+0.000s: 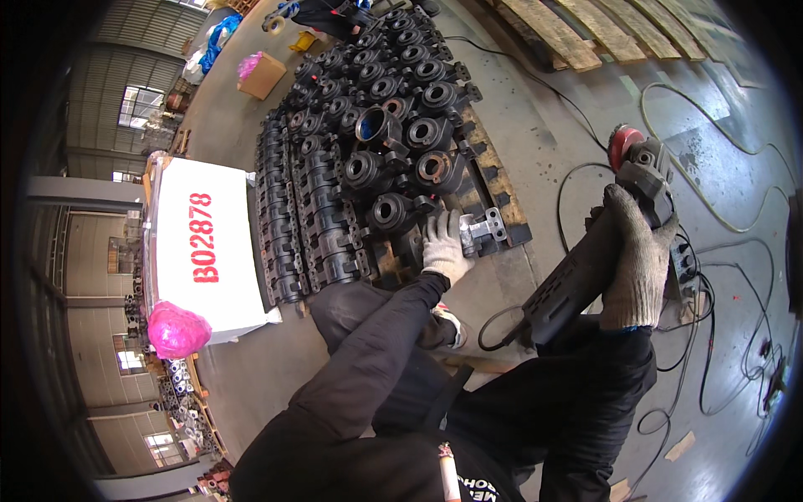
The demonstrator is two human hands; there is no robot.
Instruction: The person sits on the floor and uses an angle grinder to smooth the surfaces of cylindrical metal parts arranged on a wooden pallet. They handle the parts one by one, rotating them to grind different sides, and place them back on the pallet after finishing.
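Note:
In a white knit glove, my left hand (pixel 447 248) lies across a small metal casting (pixel 480 232) at the near corner of the pallet, fingers over its body. The casting's exposed end is bare and shiny, with a flat drilled flange. My right hand (pixel 640 259), also gloved, is wrapped round the body of a large angle grinder (pixel 577 276). The grinder's head, with a red disc or guard (pixel 624 147), points up and away, apart from the casting. Whether the disc spins, I cannot tell.
Rows of black castings with round bores (pixel 391 212) fill the wooden pallet (pixel 493 180). To the left stands a white-covered crate (pixel 205 243) with a pink wrapped bundle (pixel 178 330). Cables (pixel 711 335) snake over the floor at right. Another person (pixel 330 15) is at the far end.

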